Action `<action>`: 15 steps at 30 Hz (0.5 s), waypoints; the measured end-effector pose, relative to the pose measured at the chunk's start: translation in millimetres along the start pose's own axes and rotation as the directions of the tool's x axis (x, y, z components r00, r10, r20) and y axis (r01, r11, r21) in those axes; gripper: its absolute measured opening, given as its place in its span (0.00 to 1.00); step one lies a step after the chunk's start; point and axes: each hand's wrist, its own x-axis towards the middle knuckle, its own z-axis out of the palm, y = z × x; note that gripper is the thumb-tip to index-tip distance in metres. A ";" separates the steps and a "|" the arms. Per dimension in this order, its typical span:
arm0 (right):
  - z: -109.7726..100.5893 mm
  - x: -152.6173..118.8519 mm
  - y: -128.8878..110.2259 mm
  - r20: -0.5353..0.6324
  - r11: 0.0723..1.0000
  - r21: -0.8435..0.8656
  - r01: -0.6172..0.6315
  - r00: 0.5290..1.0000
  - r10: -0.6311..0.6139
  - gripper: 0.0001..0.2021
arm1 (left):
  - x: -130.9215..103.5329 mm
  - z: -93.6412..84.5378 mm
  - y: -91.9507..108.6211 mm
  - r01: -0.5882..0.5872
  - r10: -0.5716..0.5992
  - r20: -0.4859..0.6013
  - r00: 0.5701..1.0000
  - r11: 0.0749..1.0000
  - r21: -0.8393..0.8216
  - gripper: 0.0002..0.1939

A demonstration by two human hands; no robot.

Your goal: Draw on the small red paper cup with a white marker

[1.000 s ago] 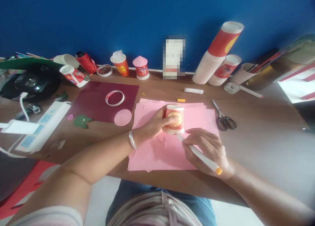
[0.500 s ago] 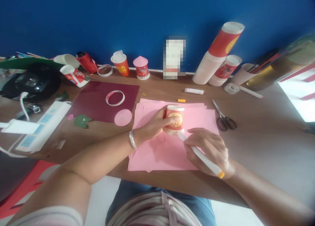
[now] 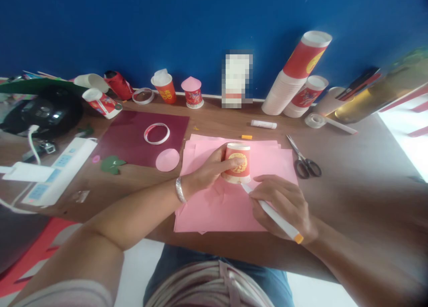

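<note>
A: In the head view, your left hand [image 3: 216,165] has its fingers round the cup [image 3: 243,154], over the pink paper [image 3: 217,218].
B: Your right hand [image 3: 284,202] pinches the white tool [image 3: 281,221], tip by the cup's lower edge; touching or not, I can't tell.
A: What could go wrong?
B: Squeeze hard and the cup may buckle; let it twist and the tip could skid.

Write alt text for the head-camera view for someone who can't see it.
A person's left hand holds a gold-printed red paper cup, while the right hand points a white marker at its lower edge. Pink paper sheets lie beneath on a brown desk, scissors to the right, stacked paper cups by a blue wall.
</note>
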 end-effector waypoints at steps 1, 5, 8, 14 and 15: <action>0.1 0.2 -0.1 0.004 1.000 -0.003 0.006 1.000 -0.006 0.11 | 0.3 -0.1 -0.4 0.001 -0.001 0.001 1.000 1.000 -0.003 0.26; 0.0 0.1 -0.6 0.019 1.000 -0.018 0.007 1.000 -0.006 0.11 | 1.7 -1.4 -1.9 0.004 -0.004 0.007 1.000 1.000 0.006 0.26; 0.0 -0.8 -0.9 0.027 1.000 -0.007 -0.025 0.999 0.025 0.11 | 2.1 -1.6 -1.6 0.016 -0.016 -0.003 1.000 1.000 0.004 0.27; 0.6 -1.6 -0.1 0.027 0.999 -0.005 -0.042 0.999 0.043 0.12 | 0.4 0.0 1.5 0.032 -0.032 0.008 0.999 0.999 0.005 0.27; 0.6 -1.8 0.2 0.023 0.999 -0.006 -0.044 0.999 0.044 0.12 | 0.3 -0.2 1.5 0.031 -0.031 0.016 0.999 0.999 0.005 0.27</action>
